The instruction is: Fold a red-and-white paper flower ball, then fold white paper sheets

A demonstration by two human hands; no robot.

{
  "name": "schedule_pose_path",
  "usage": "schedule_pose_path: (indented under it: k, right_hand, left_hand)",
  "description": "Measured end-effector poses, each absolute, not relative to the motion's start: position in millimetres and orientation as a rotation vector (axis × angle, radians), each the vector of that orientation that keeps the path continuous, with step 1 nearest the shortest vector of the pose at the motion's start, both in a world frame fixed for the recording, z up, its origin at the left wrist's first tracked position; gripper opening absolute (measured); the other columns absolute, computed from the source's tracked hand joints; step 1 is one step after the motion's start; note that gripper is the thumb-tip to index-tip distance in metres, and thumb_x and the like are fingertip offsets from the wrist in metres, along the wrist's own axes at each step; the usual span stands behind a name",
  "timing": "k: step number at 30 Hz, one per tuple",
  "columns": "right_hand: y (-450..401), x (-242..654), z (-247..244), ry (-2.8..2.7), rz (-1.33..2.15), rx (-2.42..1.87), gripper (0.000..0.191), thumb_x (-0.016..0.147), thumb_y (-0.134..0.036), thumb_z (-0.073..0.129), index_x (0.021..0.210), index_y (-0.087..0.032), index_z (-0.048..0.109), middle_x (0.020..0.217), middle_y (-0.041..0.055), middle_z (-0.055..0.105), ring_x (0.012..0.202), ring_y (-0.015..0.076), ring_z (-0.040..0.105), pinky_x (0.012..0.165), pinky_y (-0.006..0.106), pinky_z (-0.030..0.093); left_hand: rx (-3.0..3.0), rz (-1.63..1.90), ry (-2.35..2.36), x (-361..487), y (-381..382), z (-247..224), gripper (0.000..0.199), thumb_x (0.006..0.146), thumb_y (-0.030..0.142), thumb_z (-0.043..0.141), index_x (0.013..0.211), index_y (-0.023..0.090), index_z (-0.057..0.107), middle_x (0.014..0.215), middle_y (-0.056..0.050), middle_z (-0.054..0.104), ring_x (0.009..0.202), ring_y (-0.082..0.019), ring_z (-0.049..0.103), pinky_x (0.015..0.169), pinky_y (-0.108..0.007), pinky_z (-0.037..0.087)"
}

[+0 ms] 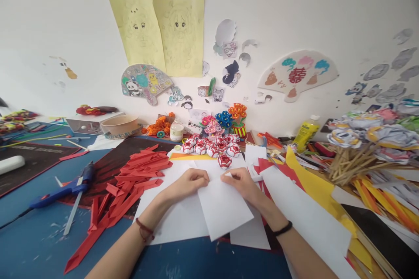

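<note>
A white rectangular sheet of paper [224, 209] is held between my two hands over the table. The fingers of my left hand [193, 181] are closed on its upper left corner. At its upper right edge, my right hand [240, 182] pinches the same sheet. More white sheets [176, 222] lie flat beneath it. Just beyond my hands are several red-and-white paper flowers [224, 161]. Folded red paper strips [144, 178] are piled to the left of my left hand.
A blue glue gun [70, 187] lies at the left, its glue stick sticking out. Yellow and white paper [304, 205] covers the right side, beside paper flowers on sticks [347, 161]. A yellow bottle [306, 133] and a bowl [120, 125] stand near the wall.
</note>
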State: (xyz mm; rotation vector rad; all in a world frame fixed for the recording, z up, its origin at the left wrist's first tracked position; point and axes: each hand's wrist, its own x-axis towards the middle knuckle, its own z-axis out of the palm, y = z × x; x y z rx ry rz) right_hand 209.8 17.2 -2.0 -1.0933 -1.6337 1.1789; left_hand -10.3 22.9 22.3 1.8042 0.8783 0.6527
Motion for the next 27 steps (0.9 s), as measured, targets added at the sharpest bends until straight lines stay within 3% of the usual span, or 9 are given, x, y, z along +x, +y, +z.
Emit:
schedule_pose_path:
  k: [6,11,16,27]
  right_hand:
    - [21,226,9,-1.393,1.14,-1.116,0.038,0.071,-0.048,0.069,0.059,-0.014,0.058,0.059,-0.0012,0.05,0.054,0.0111,0.043,0.048,0.023,0.029]
    - [18,214,2,-1.435,1.105,-1.083,0.039,0.075,-0.047,0.066,0.055,-0.016,0.051,0.055,-0.0036,0.043,0.052,0.0095,0.036,0.046,0.022,0.026]
    - [19,214,-1,-1.697,1.296,-0.983,0.03,0.077,-0.041,0.064,0.064,-0.014,0.061,0.063,-0.0006,0.052,0.06,0.0117,0.044,0.054,0.023,0.033]
    - [16,206,-5,-1.897,1.295,-0.96,0.02,0.076,-0.026,0.058,0.062,-0.013,0.066,0.055,-0.0031,0.049,0.054,0.0097,0.04,0.051,0.022,0.028]
  left_hand:
    - [1.8,0.832,0.987,-33,29,35,0.023,0.087,0.029,0.045,0.07,0.017,0.054,0.069,0.001,0.055,0.062,-0.012,0.04,0.06,-0.023,0.032]
    - [1.917,0.8,1.006,-19,24,28,0.031,0.089,0.042,0.047,0.079,0.016,0.061,0.079,-0.001,0.058,0.073,-0.014,0.046,0.066,-0.024,0.035]
    - [1.894,0.8,1.041,-11,18,27,0.029,0.088,0.04,0.05,0.075,0.016,0.061,0.073,0.0,0.056,0.069,-0.013,0.046,0.061,-0.023,0.034]
    - [1.997,0.675,0.935,1,9,26,0.026,0.085,0.034,0.052,0.073,0.015,0.066,0.061,0.003,0.05,0.06,-0.011,0.039,0.056,-0.023,0.029]
